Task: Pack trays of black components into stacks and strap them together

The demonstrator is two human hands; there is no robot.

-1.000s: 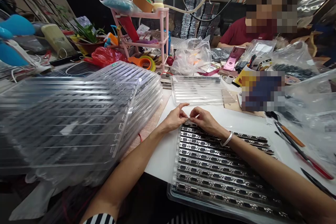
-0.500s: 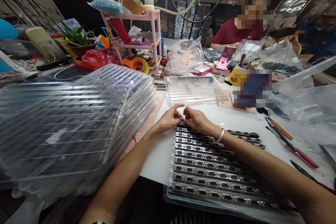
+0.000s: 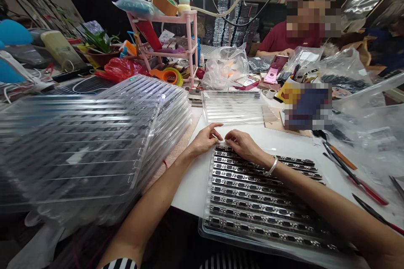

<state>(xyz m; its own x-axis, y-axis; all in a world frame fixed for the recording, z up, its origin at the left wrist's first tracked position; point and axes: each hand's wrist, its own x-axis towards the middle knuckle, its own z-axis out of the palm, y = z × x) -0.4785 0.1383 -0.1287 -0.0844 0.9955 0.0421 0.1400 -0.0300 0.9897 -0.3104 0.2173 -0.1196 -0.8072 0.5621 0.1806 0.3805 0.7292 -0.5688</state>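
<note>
A clear plastic tray (image 3: 205, 214) holds rows of metal-shelled D-sub connectors (image 3: 242, 185), partly covered by my right forearm. At its far left corner my left hand (image 3: 204, 139) has its fingers curled in, the index finger arched above the others. Just right of it, my right hand (image 3: 242, 143), with a silver bangle at the wrist, bends its fingertips down over the end of the farthest row. The fingertips of both hands are closed, and what lies between them is too small to make out. A narrow gap separates the hands.
Stacked clear trays (image 3: 104, 143) rise on the left. Another clear tray (image 3: 236, 107) lies beyond my hands. Red-handled pliers (image 3: 362, 183) and orange-handled tweezers (image 3: 344, 157) are on the right, near plastic bags (image 3: 375, 134). A pink rack (image 3: 192, 46) stands behind; a person in red (image 3: 284, 35) sits across.
My fingertips have moved slightly apart, my right hand shifting a little to the right. The whole view has shifted slightly. The filled tray stays in place on the table.
</note>
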